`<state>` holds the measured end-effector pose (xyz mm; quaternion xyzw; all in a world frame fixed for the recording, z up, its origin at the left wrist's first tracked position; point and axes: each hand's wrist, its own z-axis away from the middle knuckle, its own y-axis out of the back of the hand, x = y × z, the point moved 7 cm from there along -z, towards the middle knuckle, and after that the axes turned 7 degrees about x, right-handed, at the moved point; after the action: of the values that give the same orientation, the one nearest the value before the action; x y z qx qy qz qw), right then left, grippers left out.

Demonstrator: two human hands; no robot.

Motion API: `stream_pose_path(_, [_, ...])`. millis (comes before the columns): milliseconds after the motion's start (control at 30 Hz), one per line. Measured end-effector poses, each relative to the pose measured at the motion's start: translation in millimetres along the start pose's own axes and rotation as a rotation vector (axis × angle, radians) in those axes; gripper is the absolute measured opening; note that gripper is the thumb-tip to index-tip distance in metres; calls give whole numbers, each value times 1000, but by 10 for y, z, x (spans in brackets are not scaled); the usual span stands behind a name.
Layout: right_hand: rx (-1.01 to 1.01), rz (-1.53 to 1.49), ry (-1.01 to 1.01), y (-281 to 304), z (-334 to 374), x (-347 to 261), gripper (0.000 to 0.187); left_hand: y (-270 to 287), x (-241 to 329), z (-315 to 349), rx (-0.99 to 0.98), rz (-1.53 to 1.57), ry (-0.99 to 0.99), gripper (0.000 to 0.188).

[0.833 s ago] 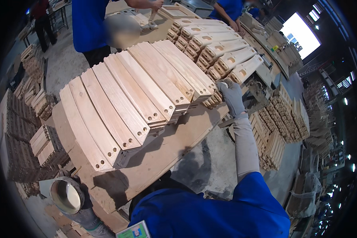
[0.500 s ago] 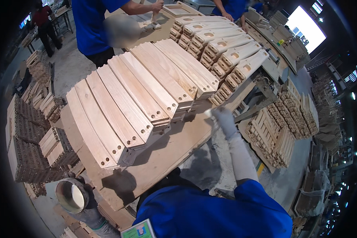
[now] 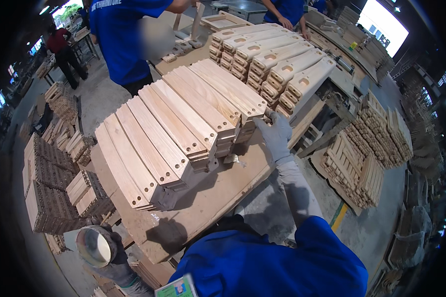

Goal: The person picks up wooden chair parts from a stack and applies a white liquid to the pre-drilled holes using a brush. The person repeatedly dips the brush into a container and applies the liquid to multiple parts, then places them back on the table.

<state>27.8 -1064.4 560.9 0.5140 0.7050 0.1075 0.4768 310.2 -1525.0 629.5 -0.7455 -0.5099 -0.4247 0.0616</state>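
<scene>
- Right hand [image 3: 275,134]: grey-gloved, arm stretched forward across the counter [image 3: 218,198]; fingers spread open and pressed against the near end of the rightmost stack of drilled wooden slats [image 3: 183,123], gripping nothing.
- Left hand [image 3: 109,252]: dark-gloved, held low at the counter's near-left corner, fingers closed round a pale round container [image 3: 94,246] with its mouth facing up.
- Drilled wooden slats: long pale boards with paired holes at the ends, stacked in a fanned row on the counter, ends overhanging toward the person.
- Shaped wooden pieces with slots [image 3: 272,59]: second set of stacks, just behind the slats, near the right hand.
- Risk, as judged: the stacks are tall and stepped; a push at one end could slide the top boards off or skew the row.
- Risk, as judged: the tilted open container could spill if the left hand dips.
- Nearby: a person in a blue shirt [image 3: 119,39] beyond the counter; piles of small wooden parts [image 3: 366,158] on the floor at right.
</scene>
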Motion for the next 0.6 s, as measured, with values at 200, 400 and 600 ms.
stream_pose_path(200, [11,233,225,-207,-254,-354,47,-119,69,107,-18,52,37,50])
stream_pose_path(400, [-3,49,380,107,171,-728,38,-39,-108,250,91,418,249,49])
stream_pose_path(600, [-117,-21,370,-132,264,-784,39,10,29,280,73,288,252,50])
